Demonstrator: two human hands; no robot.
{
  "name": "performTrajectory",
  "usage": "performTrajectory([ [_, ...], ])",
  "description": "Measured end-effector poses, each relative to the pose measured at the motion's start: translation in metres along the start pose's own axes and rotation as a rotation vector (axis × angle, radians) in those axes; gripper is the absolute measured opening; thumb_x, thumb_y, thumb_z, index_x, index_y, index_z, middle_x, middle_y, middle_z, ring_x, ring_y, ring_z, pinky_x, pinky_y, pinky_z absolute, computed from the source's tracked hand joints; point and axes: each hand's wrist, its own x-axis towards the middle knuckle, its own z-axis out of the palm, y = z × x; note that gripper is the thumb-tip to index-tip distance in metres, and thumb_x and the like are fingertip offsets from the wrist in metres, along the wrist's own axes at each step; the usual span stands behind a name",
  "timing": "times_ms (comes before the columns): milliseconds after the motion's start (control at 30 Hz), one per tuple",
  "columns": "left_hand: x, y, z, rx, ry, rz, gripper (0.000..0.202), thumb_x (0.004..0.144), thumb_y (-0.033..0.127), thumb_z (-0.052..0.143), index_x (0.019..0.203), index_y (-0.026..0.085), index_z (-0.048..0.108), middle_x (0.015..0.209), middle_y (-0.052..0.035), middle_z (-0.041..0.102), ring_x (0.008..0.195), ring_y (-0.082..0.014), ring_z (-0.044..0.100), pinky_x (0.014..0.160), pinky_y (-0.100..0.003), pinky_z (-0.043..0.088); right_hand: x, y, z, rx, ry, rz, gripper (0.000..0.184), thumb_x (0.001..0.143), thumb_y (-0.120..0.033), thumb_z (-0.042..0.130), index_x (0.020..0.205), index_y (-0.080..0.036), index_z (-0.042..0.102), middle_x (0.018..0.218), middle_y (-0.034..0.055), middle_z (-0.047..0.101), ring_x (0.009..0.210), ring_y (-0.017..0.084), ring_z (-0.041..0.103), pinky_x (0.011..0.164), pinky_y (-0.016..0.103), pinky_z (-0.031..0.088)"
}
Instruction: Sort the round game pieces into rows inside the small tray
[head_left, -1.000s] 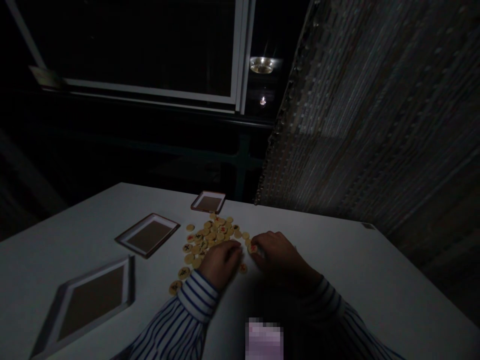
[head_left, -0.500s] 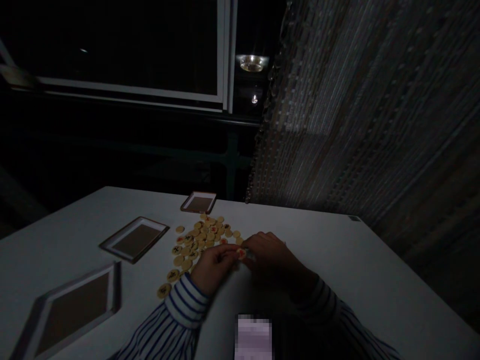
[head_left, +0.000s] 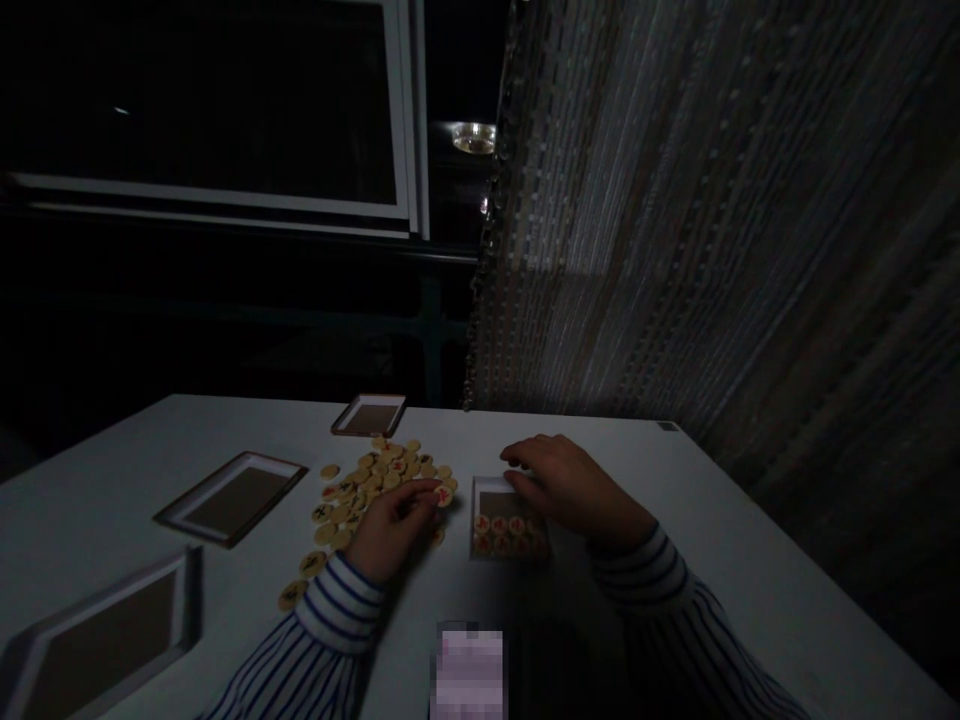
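Observation:
A heap of round yellow game discs (head_left: 375,478) with red or black marks lies on the white table (head_left: 712,560). My left hand (head_left: 390,530) is closed in a pinch on a red-marked disc (head_left: 443,494) at the heap's right edge. My right hand (head_left: 566,485) rests with curled fingers on the far edge of a small square tray (head_left: 487,495) that holds a row of red-marked discs (head_left: 501,535). Both arms wear striped sleeves.
Three empty brown trays with pale rims lie to the left: a small tray (head_left: 369,415) behind the heap, a mid tray (head_left: 229,497), a large tray (head_left: 97,640) at the near left. A bead curtain (head_left: 675,220) hangs behind the table. The room is dim.
The view has swung right. My hands have drawn apart: the right one moved off and uncovered the small tray, the left keeps a red-marked disc pinched.

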Motion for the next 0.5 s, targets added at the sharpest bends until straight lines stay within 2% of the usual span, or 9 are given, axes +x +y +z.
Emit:
performTrajectory([
  [200,0.002,0.011,0.019,0.026,-0.013,0.051,0.034,0.067,0.039,0.060,0.089,0.014,0.063,0.076,-0.0047,0.068,0.069,-0.0169,0.063,0.069,-0.030,0.050,-0.002,0.001,-0.008,0.000,-0.020,0.015,0.027,0.086,-0.029,0.041,0.106,-0.017,0.056,0.099,0.0064,0.063,0.095,0.017,0.054,0.084,0.032,0.035],
  [333,0.009,0.018,0.035,-0.038,-0.006,0.044,0.034,0.068,0.038,0.060,0.090,0.012,0.061,0.081,-0.0053,0.068,0.070,-0.0158,0.064,0.070,-0.029,0.050,-0.004,0.002,-0.009,-0.021,-0.025,0.013,0.027,0.086,-0.029,0.041,0.105,-0.017,0.057,0.097,0.0067,0.063,0.091,0.018,0.055,0.081,0.032,0.036],
  [500,0.014,0.017,0.052,-0.109,0.018,0.028,0.035,0.066,0.037,0.062,0.090,0.012,0.061,0.080,-0.0060,0.069,0.072,-0.0163,0.064,0.069,-0.028,0.051,-0.006,0.006,-0.008,-0.053,-0.032,0.044,0.027,0.086,-0.029,0.042,0.105,-0.017,0.056,0.096,0.0065,0.064,0.090,0.018,0.056,0.079,0.031,0.037],
])
